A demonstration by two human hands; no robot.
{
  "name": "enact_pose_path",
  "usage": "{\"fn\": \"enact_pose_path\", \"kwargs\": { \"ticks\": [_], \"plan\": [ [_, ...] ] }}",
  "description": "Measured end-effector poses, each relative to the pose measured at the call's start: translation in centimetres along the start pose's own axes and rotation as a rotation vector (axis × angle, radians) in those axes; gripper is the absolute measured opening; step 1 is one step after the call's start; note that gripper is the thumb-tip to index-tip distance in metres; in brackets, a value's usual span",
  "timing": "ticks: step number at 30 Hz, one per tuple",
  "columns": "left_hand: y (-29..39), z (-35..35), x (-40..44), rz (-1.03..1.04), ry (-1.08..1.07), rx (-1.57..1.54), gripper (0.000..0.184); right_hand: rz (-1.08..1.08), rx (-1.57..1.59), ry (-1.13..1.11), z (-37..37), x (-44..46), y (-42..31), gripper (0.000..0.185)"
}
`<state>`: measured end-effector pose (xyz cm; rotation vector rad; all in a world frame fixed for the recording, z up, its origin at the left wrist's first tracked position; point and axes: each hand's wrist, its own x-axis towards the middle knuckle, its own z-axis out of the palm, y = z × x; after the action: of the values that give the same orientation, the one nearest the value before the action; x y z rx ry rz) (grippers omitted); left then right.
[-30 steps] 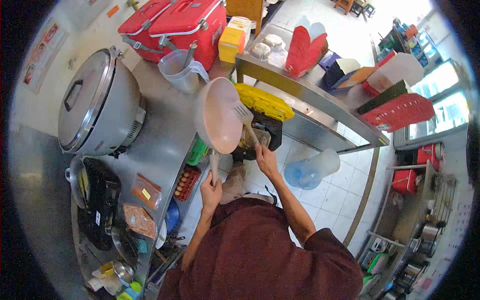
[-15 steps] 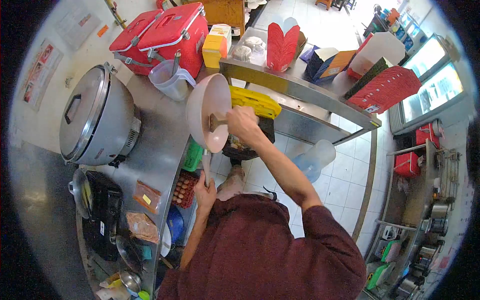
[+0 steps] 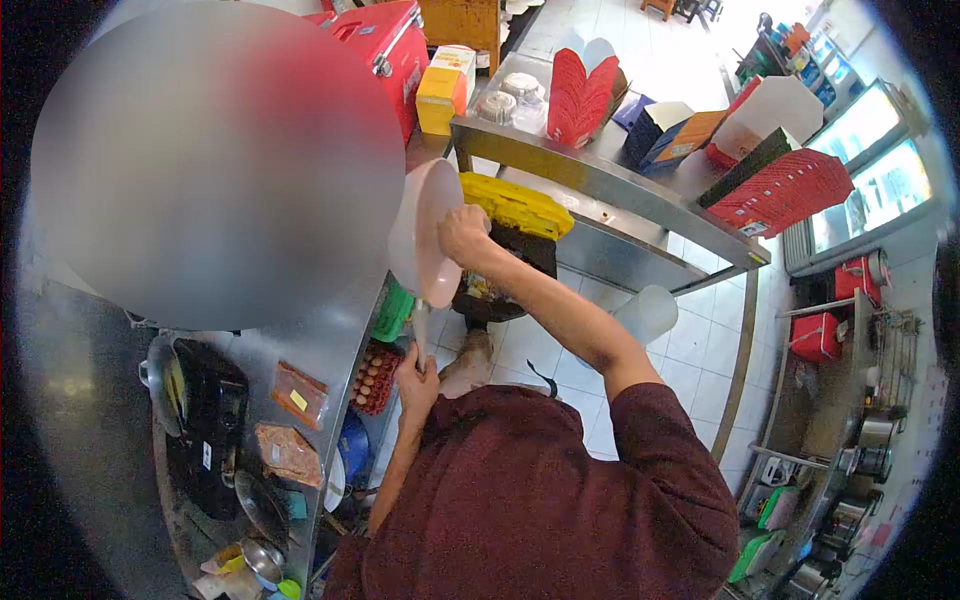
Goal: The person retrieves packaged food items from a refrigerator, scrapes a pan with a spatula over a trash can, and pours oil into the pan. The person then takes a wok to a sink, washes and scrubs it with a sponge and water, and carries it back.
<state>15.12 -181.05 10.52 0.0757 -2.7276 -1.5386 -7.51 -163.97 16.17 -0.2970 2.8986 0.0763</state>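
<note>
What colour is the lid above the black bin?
The lid is yellow, clearest in the head view.

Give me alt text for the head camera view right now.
A person's left hand grips the handle of a tilted pale pink pan, near a dark bin with a yellow lid; the right hand is at the pan's open side. A steel counter holds two flat packages, above a tray of eggs. Blur hides the upper left.

One pan (image 3: 430, 225), two bare hands (image 3: 466, 237), two flat packets (image 3: 299, 395)
</note>
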Motion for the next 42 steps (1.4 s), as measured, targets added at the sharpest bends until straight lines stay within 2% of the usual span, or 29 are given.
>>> {"fn": "enact_pose_path", "kwargs": {
  "ticks": [3,4,6,9,12,14,15,16,18,21,24,26,27,29,31,32,34,35,36,37,38,40,42],
  "plan": [
    [-1.2,-0.5,-0.1,0.01,0.027,0.123,0.039,0.064,0.083,0.034,2.6,1.5,2.9,0.024],
    [-1.4,-0.5,-0.2,0.035,0.045,0.104,0.038,0.087,0.022,0.009,1.7,0.2,3.2,0.021],
    [-1.9,-0.5,-0.7,0.088,0.082,0.063,0.037,0.209,0.113,0.025,7.6,1.8,6.0,0.02],
    [-5.0,0.8,-0.8,0.187,0.197,-0.038,0.035,0.267,0.224,0.198,9.7,-3.7,9.2,0.019],
    [-3.7,-0.4,-1.4,-0.076,0.057,-0.217,0.028,0.375,0.465,0.328,17.8,-8.6,9.2,0.021],
    [-0.3,-2.0,-2.2,-0.267,0.003,-0.404,0.023,0.49,0.583,0.153,19.2,-11.8,9.5,0.026],
    [1.2,-3.2,-2.8,-0.363,-0.014,-0.492,0.02,0.483,0.688,0.237,23.6,-11.9,10.4,0.029],
    [1.9,-4.1,-3.7,-0.354,-0.01,-0.525,0.016,0.473,0.799,0.317,27.9,-11.6,11.0,0.033],
    [2.2,-5.7,-5.7,-0.394,-0.009,-0.598,0.016,0.537,1.588,0.172,22.7,-15.8,10.5,0.042],
    [3.4,-8.6,-10.4,-0.456,0.028,-0.709,0.014,0.206,2.35,-0.086,16.1,-19.9,10.2,0.052],
    [4.8,-11.7,-15.2,-0.589,0.05,-0.724,0.016,0.078,2.526,-0.125,11.4,-22.9,8.2,0.052],
    [4.6,-13.5,-18.3,-0.599,0.057,-0.76,0.02,0.055,2.53,-0.214,9.3,-24.5,7.1,0.051],
    [4.9,-14.3,-19.6,-0.587,0.087,-0.796,0.022,-0.036,2.499,-0.218,8.3,-25.0,6.2,0.052],
    [5.0,-15.6,-21.7,-0.548,0.148,-0.836,0.022,-0.013,2.497,-0.303,6.4,-26.0,4.5,0.052],
    [4.7,-16.8,-23.3,-0.522,0.158,-0.887,0.024,0.024,2.437,-0.284,6.1,-26.8,2.9,0.052],
    [4.9,-17.6,-23.8,-0.539,0.164,-0.885,0.025,0.129,2.398,-0.222,7.6,-27.1,2.8,0.049],
    [5.5,-19.5,-25.7,-0.533,0.221,-0.883,0.027,0.529,2.26,0.071,6.5,-27.5,0.0,0.043],
    [5.7,-19.9,-26.6,-0.513,0.23,-0.882,0.028,0.292,1.997,-0.008,6.2,-27.9,0.3,0.041],
    [5.7,-20.5,-27.2,-0.524,0.281,-0.952,0.029,0.223,1.911,0.081,8.1,-26.8,0.3,0.035],
    [5.4,-21.7,-28.4,-0.527,0.31,-1.023,0.03,0.214,1.594,0.248,5.5,-27.8,-2.8,0.032],
    [5.2,-22.5,-30.5,-0.502,0.391,-1.085,0.032,0.235,1.581,0.285,5.0,-28.1,-4.4,0.034],
    [4.7,-24.3,-32.6,-0.44,0.459,-1.199,0.035,0.032,1.536,0.48,6.8,-26.9,-6.0,0.035],
    [3.5,-26.6,-35.2,-0.411,0.579,-1.214,0.039,0.004,1.501,0.533,6.7,-25.0,-8.5,0.033]
  ]
}}
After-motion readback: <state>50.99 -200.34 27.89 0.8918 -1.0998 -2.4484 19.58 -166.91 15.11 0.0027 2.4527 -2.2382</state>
